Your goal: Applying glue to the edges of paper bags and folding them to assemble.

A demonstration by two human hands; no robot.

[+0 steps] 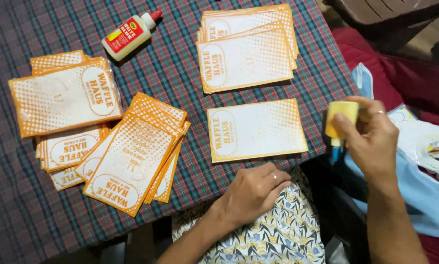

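Centrally, a single orange-bordered white card (256,129) is laid on the checked tabletop (180,73). A yellow glue stick (340,121) is gripped by the right hand (373,139) fingers; the left hand (253,190), loosely curled and empty, is rested below the card.

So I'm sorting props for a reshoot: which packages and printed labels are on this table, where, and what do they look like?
Glue bottle: top left, lying down, white, red cap, red-and-yellow label.
Single bag: centre, flat rectangle, white with orange border.
Upper stack: top centre, same bags.
Left stack: left side, fanned out.
Slanted stack: lower centre-left, tilted.
Yellow roll: off the table's right edge, in the right hand.
Left hand: on the lap, empty.
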